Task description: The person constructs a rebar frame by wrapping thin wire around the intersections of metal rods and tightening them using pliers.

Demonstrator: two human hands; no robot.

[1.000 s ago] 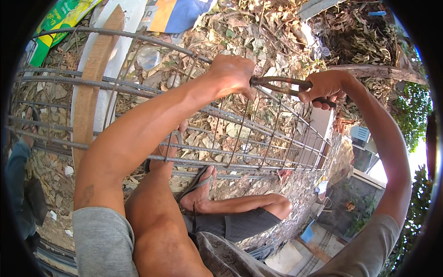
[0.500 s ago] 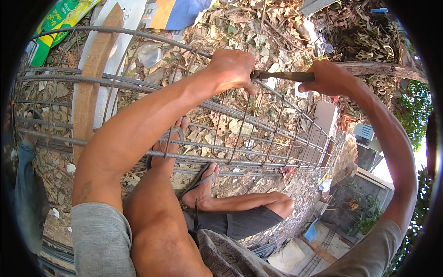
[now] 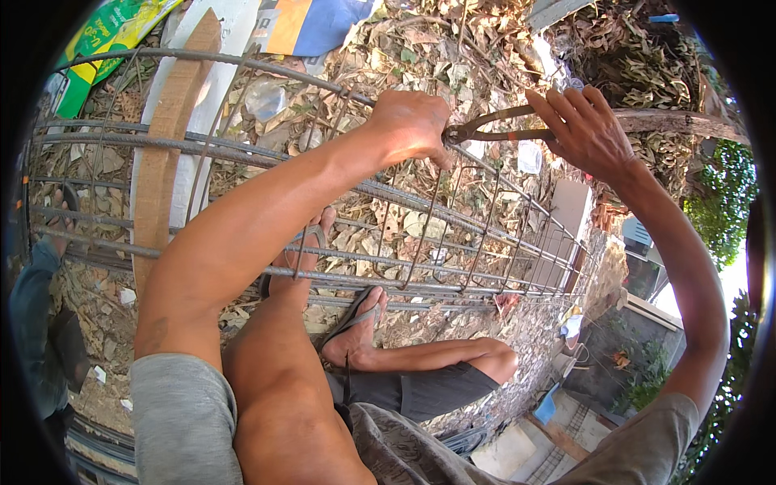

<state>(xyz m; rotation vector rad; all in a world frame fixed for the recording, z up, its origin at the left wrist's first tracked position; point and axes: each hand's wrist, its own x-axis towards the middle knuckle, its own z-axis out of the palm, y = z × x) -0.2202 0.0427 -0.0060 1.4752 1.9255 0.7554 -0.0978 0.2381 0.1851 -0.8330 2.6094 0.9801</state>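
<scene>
A long cage of ribbed steel rebar (image 3: pixel 347 277), with thin bent stirrups (image 3: pixel 485 230) around its bars, stretches across in front of me. My left hand (image 3: pixel 408 125) is closed on the cage's far top bar (image 3: pixel 283 71), thumb pointing down its near side. Exactly what lies under those fingers is hidden. Just right of it, the dark jaws of a pair of pincers (image 3: pixel 491 129) meet the same bar. My right hand (image 3: pixel 586 136) holds the pincers by their handle ends, which stand spread apart, with its fingers over the upper handle.
A pointed wooden board (image 3: pixel 166 153) crosses the cage on the left, beside a white strip. Dry leaves (image 3: pixel 420 48) cover the ground beyond. Green and yellow sacking (image 3: pixel 97 48) lies far left. Another person's leg (image 3: pixel 36 323) shows at the left edge. My sandalled foot (image 3: pixel 356 323) is under the cage.
The pincers' handles have gone from together to spread, and my right hand's fingers have loosened and lifted with the upper handle. My left hand stays on the bar.
</scene>
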